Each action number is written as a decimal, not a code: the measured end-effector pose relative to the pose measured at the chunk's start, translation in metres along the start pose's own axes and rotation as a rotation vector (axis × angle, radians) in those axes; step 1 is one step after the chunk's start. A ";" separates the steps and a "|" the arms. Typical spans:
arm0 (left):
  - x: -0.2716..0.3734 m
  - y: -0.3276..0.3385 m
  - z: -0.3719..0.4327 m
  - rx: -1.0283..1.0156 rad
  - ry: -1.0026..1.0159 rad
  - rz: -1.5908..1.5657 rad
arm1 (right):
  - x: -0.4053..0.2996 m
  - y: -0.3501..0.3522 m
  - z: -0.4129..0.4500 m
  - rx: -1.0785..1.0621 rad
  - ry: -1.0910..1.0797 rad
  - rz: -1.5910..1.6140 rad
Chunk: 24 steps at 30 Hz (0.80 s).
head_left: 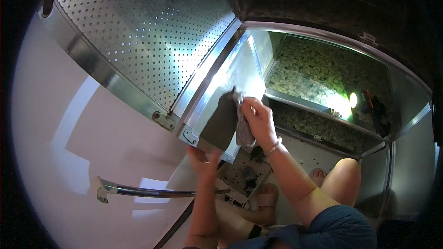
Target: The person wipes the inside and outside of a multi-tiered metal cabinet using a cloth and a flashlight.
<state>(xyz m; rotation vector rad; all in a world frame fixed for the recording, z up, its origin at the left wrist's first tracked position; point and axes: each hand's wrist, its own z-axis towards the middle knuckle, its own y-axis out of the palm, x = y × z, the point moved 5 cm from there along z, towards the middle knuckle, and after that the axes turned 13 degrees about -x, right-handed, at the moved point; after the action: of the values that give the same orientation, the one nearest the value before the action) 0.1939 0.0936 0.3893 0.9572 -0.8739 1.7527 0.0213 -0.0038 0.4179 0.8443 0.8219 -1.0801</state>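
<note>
My right hand (258,116) is closed on a grey cloth (245,133) that hangs down from its fingers. A small metallic-looking piece shows at the fingertips; what it is I cannot tell. Just behind lies a metal door panel (216,100) with a shiny frame, standing out from a steel cabinet. Below the panel's lower edge, near its metal corner bracket (190,137), my left hand (204,159) is blurred, with fingers and thumb apart. Whether it touches the panel's edge is unclear.
A perforated metal panel (148,34) rises at upper left. The cabinet's frame (311,109) surrounds a speckled interior, where a lit lamp (353,100) shines. A metal rail (155,192) juts from the left wall. Dark debris (247,174) lies on a board near my feet.
</note>
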 end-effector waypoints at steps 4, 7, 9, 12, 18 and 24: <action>0.095 0.009 0.037 -0.097 0.245 0.007 | 0.014 0.011 -0.027 -0.098 0.031 0.285; 0.109 0.021 0.050 -0.078 0.246 0.224 | -0.027 0.024 -0.024 -0.056 -0.146 0.020; 0.106 0.018 0.051 0.093 0.098 0.181 | -0.050 0.042 -0.021 -0.065 -0.338 -0.229; 0.109 0.022 0.053 0.173 0.145 0.249 | -0.070 0.067 -0.022 -0.160 -0.526 -0.494; 0.097 0.023 0.046 0.190 0.209 -0.038 | -0.065 0.060 -0.010 -0.218 -0.342 -0.550; 0.102 0.024 0.050 0.262 0.205 0.252 | -0.063 0.072 -0.026 -0.232 -0.450 -0.540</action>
<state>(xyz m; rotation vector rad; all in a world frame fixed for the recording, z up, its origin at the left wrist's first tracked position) 0.1560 0.0813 0.4980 0.8392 -0.6651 2.1803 0.0697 0.0623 0.4744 0.1595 0.7848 -1.5406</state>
